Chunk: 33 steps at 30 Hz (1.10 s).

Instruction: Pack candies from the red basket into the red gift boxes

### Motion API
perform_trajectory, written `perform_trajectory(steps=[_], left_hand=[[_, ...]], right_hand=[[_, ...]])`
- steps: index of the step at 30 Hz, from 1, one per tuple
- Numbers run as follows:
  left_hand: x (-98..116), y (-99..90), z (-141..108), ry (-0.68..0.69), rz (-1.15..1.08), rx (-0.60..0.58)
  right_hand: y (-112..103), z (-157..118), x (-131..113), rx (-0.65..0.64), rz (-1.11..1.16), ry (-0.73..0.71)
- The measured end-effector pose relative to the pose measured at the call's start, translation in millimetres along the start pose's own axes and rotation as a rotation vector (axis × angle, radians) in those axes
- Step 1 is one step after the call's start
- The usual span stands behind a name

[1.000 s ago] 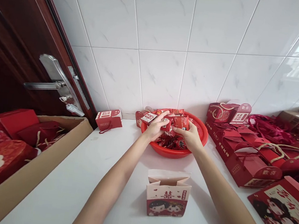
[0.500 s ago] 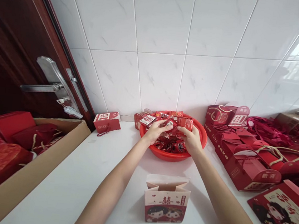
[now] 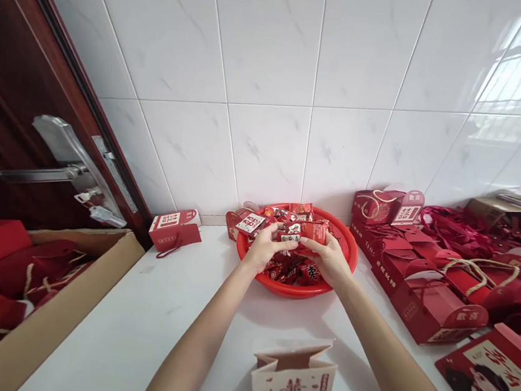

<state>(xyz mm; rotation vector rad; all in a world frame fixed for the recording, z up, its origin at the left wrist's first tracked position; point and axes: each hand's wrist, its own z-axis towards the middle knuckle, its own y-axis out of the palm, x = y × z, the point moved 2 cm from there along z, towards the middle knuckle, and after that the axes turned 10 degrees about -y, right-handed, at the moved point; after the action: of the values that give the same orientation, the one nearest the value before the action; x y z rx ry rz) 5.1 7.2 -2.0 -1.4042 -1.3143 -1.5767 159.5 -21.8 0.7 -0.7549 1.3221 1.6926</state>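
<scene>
Both hands are over a red plastic basket (image 3: 297, 289) filled with red-wrapped sweets (image 3: 290, 268). My left hand (image 3: 265, 246) is closed, thumb and fingers pinching a small red packet with white and dark print (image 3: 292, 229). Beside it, my right hand (image 3: 327, 259) is closed on a plainer red packet (image 3: 314, 232). The two packets are side by side and seem to touch. Below the hands, between my forearms, a small white-and-red paper gift box (image 3: 293, 384) stands upright with its top open; its inside bottom is hidden.
To the right are rows of red gift boxes (image 3: 412, 288) and a printed flat box (image 3: 493, 379). A small red box (image 3: 175, 230) stands left of the basket. A cardboard carton (image 3: 53, 316) holding red bags stands by the door handle (image 3: 71, 161). Behind rises a tiled wall (image 3: 265, 152).
The camera view has shifted, so the basket and gift box appear lower. My hands have come closer together, bringing the two packets side by side.
</scene>
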Motion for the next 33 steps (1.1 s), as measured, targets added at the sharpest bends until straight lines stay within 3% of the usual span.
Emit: perform_trajectory(steps=[7,17,22,30,33], left_hand=[[-6.8,-5.0,2.3,-0.021,0.057,0.057],[-5.2,1.1,-1.8,-0.054,0.102,0.007],[-1.4,2.9,-3.6,-0.099,0.084,0.077],[2.1,3.1,-6.2,0.0,0.067,-0.082],[3.1,2.8,-7.7,0.015,0.081,-0.083]], right_hand=[[-1.2,-1.2,4.2,0.024,-0.011,0.036],[-0.5,-3.0,1.3,0.055,-0.04,0.031],[-2.4,-1.9,2.2,0.058,-0.043,-0.011],[1.8,-3.1,-3.2,0.05,-0.016,-0.008],[0.6,-2.7,-2.3,0.054,0.003,-0.006]])
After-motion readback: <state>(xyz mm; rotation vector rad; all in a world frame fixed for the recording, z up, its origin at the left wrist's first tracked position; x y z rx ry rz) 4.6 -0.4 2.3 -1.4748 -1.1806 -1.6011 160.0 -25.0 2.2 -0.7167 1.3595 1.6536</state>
